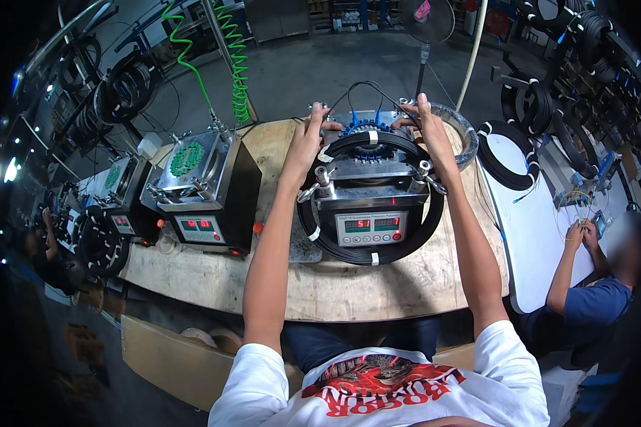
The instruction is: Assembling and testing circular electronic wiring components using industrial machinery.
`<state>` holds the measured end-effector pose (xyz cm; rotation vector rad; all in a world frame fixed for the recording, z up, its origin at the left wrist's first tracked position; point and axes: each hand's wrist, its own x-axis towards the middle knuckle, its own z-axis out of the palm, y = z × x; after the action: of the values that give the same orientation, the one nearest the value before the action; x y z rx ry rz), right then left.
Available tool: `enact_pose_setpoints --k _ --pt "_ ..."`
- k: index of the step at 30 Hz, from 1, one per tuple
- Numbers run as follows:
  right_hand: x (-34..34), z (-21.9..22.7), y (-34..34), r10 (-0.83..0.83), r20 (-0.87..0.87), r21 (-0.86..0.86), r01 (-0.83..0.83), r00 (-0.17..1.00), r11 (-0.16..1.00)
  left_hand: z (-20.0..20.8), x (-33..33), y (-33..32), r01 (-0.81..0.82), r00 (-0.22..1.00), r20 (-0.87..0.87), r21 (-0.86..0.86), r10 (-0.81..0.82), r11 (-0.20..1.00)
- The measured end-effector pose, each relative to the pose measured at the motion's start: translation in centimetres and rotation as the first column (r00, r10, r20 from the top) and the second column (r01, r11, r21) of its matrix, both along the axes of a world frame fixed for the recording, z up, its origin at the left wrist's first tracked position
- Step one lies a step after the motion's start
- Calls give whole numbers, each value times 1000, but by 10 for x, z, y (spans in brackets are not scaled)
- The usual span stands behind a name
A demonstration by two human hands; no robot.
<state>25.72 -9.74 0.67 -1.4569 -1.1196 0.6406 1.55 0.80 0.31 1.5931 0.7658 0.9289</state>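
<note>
A polishing machine [372, 201] with a metal top and a lit red and green display stands in front of me. Blue fibre connectors [367, 122] are set in a ring on its top plate. A black cable coil [434, 220], tied with white bands, hangs around the machine's front. My left hand [308, 146] is closed at the far left corner clamp, its fingers bent around it. At the far right corner my right hand [434, 139] grips the matching clamp, partly hidden by its own fingers. Two metal clamps with levers [325, 179] show at the near corners.
Two similar machines stand to the left, the nearer with a green ring plate [186, 159]. A green coiled air hose [236, 64] hangs behind it. Black cable coils [509, 153] lie on the white table [530, 242] at right, where a co-worker [595, 285] handles thin yellow cable.
</note>
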Motion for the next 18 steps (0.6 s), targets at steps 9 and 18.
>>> enact_pose_setpoints --k 9,18 --pt "-4 -1 -1 9 -91 87 -1 996 996 2 0 -2 -63 996 -60 33 65 997" --pt "-2 -4 1 7 -64 110 0 998 994 0 0 0 -8 1000 9 31 8 999"
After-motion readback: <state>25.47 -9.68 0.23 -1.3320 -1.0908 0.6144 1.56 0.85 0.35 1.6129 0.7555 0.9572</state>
